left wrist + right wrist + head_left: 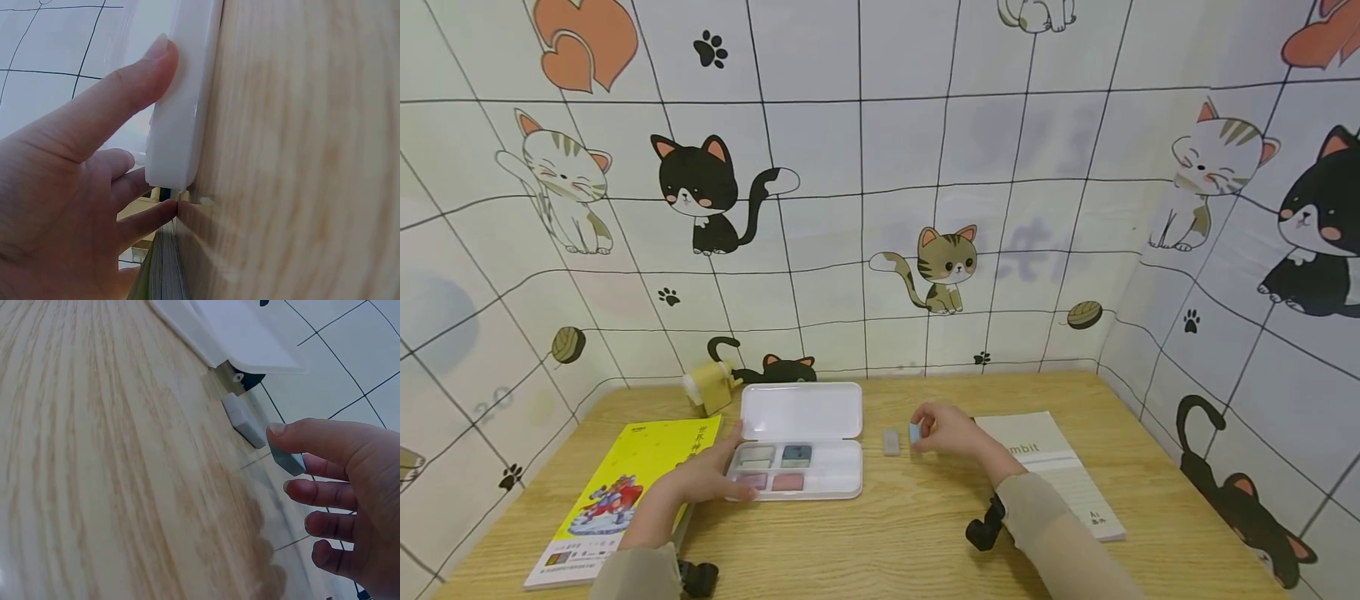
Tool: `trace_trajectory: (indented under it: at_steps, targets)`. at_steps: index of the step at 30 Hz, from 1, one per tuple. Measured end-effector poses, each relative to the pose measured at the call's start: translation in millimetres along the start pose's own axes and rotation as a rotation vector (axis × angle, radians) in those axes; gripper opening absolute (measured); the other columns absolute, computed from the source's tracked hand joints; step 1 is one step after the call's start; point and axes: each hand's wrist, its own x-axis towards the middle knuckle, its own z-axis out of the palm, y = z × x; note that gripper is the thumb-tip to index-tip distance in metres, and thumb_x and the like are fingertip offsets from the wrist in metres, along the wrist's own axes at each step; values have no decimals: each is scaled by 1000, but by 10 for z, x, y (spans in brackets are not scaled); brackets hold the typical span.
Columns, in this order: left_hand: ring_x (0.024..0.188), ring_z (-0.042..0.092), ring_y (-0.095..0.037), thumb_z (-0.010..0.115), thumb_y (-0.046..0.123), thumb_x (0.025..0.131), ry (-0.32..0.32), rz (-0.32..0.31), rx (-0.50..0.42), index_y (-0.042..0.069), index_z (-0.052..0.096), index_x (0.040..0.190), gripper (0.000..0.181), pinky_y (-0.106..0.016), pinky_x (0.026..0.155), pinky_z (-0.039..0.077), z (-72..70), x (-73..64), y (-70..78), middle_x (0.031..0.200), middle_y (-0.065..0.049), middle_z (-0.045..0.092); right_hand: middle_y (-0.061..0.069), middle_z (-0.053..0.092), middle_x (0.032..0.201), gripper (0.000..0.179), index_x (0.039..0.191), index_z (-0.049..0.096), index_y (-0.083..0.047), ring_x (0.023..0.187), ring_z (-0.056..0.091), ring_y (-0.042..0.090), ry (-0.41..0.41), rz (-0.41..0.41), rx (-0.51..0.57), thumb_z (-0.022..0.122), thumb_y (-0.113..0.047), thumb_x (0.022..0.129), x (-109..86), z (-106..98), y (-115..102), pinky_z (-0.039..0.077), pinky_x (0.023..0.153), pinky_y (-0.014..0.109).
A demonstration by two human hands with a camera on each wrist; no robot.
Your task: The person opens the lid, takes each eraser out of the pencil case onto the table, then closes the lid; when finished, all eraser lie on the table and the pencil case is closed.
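A white hinged case point(842, 471) lies with its lid raised, a pink block point(787, 482), a dark blue-grey block point(797, 452) and other pale blocks in its compartments. At its left end, my left hand point(703, 479) holds the case, thumb point(140, 78) against the front wall and fingers round the end. My right hand point(951, 432) pinches a small light-blue block point(914, 433) between thumb and index finger, the other fingers loosely bent. Just left of it, a grey block point(891, 443) lies on the table; the right wrist view shows the blue block point(286, 459) close to it.
A yellow-covered book point(617, 492) lies left of the case, under my left forearm in the head view. Behind stands a small yellow device point(709, 387). A pale notebook point(1067, 475) lies right, partly behind my right forearm. A cat-patterned wall covering point(820, 292) borders the wooden table point(865, 550).
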Motion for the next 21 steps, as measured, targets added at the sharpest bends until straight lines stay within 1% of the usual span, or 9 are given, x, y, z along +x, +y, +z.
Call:
trace_trajectory:
  at_steps: [4, 15, 21]
  targets:
    - [142, 17, -46, 84, 40, 71, 3, -3, 2, 1, 8, 154, 120, -64, 110, 15, 1, -2, -6, 158, -25, 11, 2, 56, 79, 36, 107, 61, -3, 66, 49, 17, -8, 5, 13, 80, -16, 79, 0, 27, 7, 44, 59, 32]
    - [141, 18, -47, 85, 42, 69, 8, -20, 3, 3, 7, 155, 122, -65, 109, 15, 6, -11, 0, 158, -26, 13, 0, 55, 77, 37, 108, 62, -5, 65, 49, 15, -31, 16, -26, 81, -20, 79, 24, 60, 40, 43, 60, 32]
    - [142, 15, -46, 82, 46, 71, -3, -29, 8, 4, 4, 155, 122, -65, 110, 13, -9, 9, -10, 159, -24, 8, 0, 55, 77, 40, 110, 62, -5, 66, 48, 15, -39, 18, -45, 81, -21, 79, 47, 72, 35, 42, 61, 32]
